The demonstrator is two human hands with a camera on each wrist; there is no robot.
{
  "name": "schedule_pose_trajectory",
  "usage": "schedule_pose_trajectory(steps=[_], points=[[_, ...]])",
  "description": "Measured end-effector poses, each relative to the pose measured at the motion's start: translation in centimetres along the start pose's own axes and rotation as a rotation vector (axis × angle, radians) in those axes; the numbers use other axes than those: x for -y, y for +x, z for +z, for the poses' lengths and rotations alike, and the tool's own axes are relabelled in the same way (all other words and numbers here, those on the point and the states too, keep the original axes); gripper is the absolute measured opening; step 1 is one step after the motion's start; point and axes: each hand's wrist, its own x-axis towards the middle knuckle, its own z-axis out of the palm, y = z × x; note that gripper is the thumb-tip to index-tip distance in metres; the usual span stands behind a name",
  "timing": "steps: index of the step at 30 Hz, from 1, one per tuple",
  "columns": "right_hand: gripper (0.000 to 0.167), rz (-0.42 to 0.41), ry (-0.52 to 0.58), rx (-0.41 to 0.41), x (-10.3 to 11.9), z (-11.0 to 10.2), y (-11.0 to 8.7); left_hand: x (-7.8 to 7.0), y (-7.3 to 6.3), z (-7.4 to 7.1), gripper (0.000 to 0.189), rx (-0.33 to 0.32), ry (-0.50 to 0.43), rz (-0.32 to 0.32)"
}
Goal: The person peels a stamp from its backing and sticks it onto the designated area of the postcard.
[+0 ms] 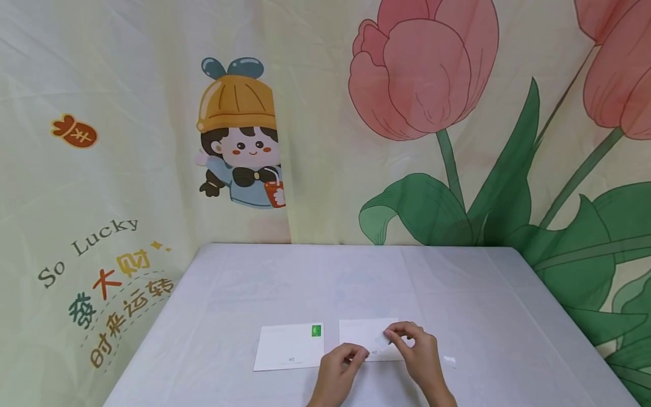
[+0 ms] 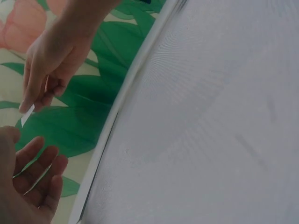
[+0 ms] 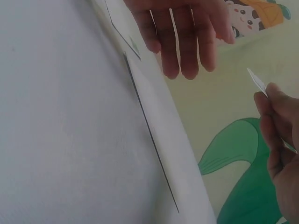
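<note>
My right hand (image 1: 421, 351) is over the right part of a white envelope (image 1: 356, 338). Between thumb and index finger it pinches a small white piece of paper (image 3: 258, 82), which also shows as a pale slip in the left wrist view. My left hand (image 1: 337, 368) is near the envelope's lower left corner, its fingers loosely bent and holding nothing in the left wrist view. To the left lies a second white envelope (image 1: 285, 349), with a green stamp (image 1: 316, 330) in its upper right corner. Both envelopes have a small printed mark at the bottom.
A small shiny slip (image 1: 450, 361) lies on the table to the right of my right hand. The table has a white cover (image 1: 285, 282). Behind it hangs a curtain (image 1: 325, 169) printed with tulips and a cartoon child.
</note>
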Motion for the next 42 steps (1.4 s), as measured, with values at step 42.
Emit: schedule_pose_trajectory(steps=[42], points=[[0.018,-0.104,0.139,0.125,2.0,1.1,-0.7,-0.4,0.1,-0.4,0.01,-0.142,-0.03,-0.064]])
